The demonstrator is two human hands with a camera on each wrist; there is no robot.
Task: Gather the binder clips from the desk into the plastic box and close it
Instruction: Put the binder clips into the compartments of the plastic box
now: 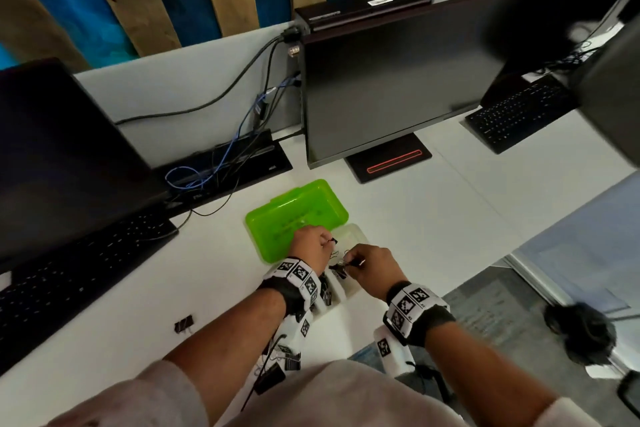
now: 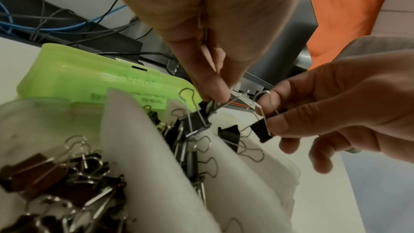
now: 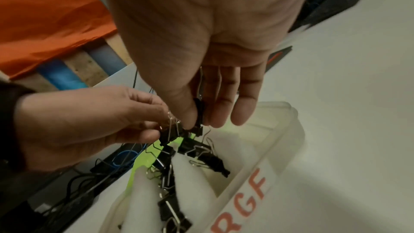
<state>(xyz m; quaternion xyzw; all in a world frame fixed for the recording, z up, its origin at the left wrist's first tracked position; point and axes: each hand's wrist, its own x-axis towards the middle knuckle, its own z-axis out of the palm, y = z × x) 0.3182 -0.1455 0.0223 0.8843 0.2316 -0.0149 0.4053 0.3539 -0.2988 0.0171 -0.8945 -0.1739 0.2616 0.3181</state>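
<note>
While poised over the open plastic box (image 1: pixel 356 236), pinching one binder clip apiece: left grip (image 1: pixel 310 246) closed on the wire handles of a black clip (image 2: pixel 207 108), right grip (image 1: pixel 372 263) closed finger-and-thumb on the body and a wire loop of another clip (image 2: pixel 262 131). Probably light, stiff little things of sprung steel with smooth paint, nothing fragile. Likely to snag by the loops, as in the heap of clips (image 2: pixel 67 174) lying in the box's compartments. Best taken by the black body, or by both handles squeezed together; safe to drop in. Left out on the surface (image 1: pixel 433 218): one loose clip (image 1: pixel 183 324) beside the left forearm, more clips (image 1: pixel 289 359) under the left wrist. Green lid (image 1: pixel 298 204) lying open beside the box, not yet shut.
</note>
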